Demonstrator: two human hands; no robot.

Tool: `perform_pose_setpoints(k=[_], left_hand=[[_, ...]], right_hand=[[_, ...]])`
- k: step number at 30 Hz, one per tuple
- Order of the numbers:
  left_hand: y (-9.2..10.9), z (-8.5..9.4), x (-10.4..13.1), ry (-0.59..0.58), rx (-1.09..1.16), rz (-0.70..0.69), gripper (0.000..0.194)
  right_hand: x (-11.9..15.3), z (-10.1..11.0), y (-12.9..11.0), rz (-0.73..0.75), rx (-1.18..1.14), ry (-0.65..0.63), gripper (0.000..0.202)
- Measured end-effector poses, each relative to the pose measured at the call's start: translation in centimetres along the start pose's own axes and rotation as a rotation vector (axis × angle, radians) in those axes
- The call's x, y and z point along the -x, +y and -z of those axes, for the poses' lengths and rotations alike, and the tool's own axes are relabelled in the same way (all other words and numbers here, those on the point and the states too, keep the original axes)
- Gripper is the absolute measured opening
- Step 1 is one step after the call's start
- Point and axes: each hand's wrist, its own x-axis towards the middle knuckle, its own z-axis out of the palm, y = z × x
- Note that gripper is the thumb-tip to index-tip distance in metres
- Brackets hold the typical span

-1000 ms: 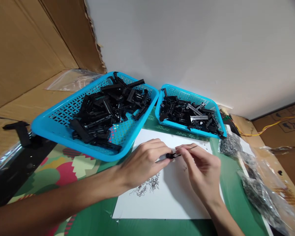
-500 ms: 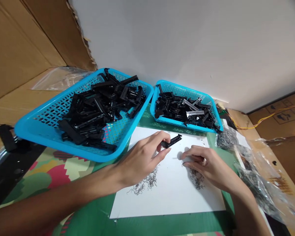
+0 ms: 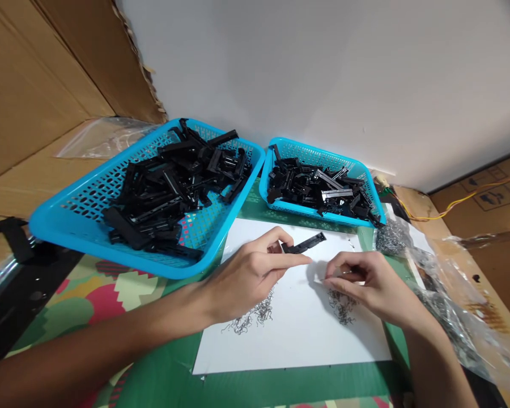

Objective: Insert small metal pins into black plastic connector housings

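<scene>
My left hand (image 3: 255,272) is closed on a long, narrow black plastic part (image 3: 309,243), its index finger stretched along the near side. The part's free end points up and to the right over a white sheet (image 3: 289,345). To the right, my right hand (image 3: 361,280) is pinched, thumb against fingertips; whatever sits between them is too small to make out. Just below it lies a small pile of thin bent wire pieces (image 3: 342,311). Another pile of similar wire pieces (image 3: 250,320) lies under my left hand, partly covered by it.
A large blue basket (image 3: 123,262) of black plastic parts stands at the left, a smaller blue basket (image 3: 314,215) of them behind the sheet. Clear bags with small metal pieces (image 3: 393,235) lie at the right. Cardboard (image 3: 38,85) and a wall (image 3: 306,68) close the back.
The black part has turned over in my left hand and shifted slightly right, and the index finger has straightened. My right hand has moved a little right, its fingertips drawn closer together.
</scene>
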Motion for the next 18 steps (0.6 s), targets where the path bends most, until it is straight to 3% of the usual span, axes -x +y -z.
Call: perform_pose_setpoints(k=[7,12,18], left_hand=[[0.0,0.0,0.0,0.002,-0.017,0.016,0.04],[0.2,-0.1,-0.2,-0.002,-0.023,0.021,0.031],[0.5,-0.1,-0.2,-0.033,-0.061,-0.002,0.02]], right_hand=[[0.0,-0.2,0.3,-0.008,0.0,0.043,0.023],[-0.2,-1.2,-0.9,0.054,-0.065,0.263,0.024],[-0.7,-3.8,-2.4,0.005,-0.268,0.171,0.024]])
